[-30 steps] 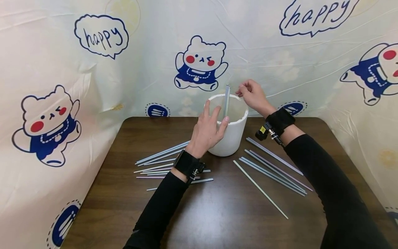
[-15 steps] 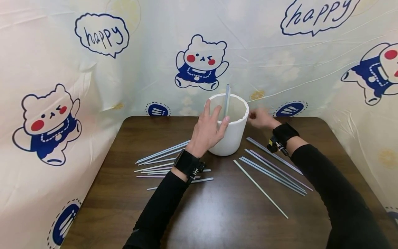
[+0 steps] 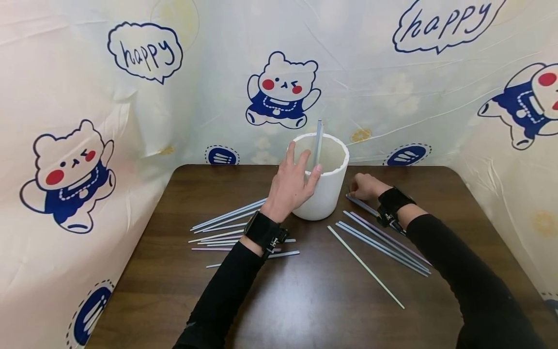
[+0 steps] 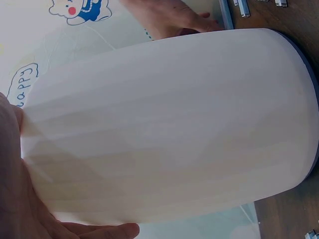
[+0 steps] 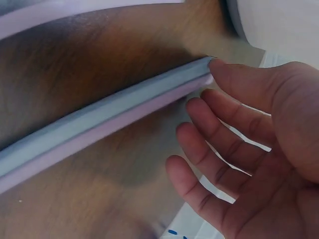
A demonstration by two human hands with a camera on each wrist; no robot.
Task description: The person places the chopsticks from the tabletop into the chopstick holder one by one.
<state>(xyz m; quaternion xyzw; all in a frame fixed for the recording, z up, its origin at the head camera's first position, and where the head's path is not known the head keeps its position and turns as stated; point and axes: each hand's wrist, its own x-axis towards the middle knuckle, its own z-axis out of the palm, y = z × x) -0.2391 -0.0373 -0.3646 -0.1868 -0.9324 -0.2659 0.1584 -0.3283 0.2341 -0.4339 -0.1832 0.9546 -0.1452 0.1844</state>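
A white round container [image 3: 320, 194] stands upright at the back of the table, with a pale blue stick [image 3: 319, 140] poking above its rim. My left hand [image 3: 289, 186] rests on its near left side, fingers spread at the rim; the left wrist view shows the container's wall [image 4: 174, 129] filling most of the frame. Right of the container, my right hand [image 3: 367, 186] is down at the far ends of two thin sticks. Seen from the right wrist, its thumb and index fingertips pinch a grey-blue stick [image 5: 109, 104] and a pink stick [image 5: 114, 124] lying side by side.
More thin blue and lilac sticks [image 3: 383, 247] lie slanted on the right of the brown table [image 3: 305, 310], with a pale green stick [image 3: 366, 266] nearer the front. Several sticks [image 3: 222, 218] fan out at left, partly under the left forearm. Printed cloth [image 3: 362, 63] hangs around the table.
My right hand has moved down from beside the container's rim to the ends of the sticks at right. The left hand and the container have stayed in place.
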